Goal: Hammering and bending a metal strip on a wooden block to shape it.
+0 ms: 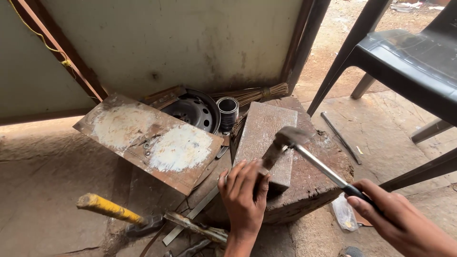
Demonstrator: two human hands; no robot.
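Looking down from the head view, the left hand (245, 195) presses its fingers (247, 173) closed around a small rusty metal piece (272, 154), pinning it against the grey block (264, 138) on the wooden stump (309, 181), seemingly to steady it. The right hand (400, 221) has its fingers wrapped tight round the black grip of a claw hammer (290, 138), whose head hangs just above that piece. A yellow-handled mallet (119, 214) lies apart on the floor, beside a paint-stained board (152, 143).
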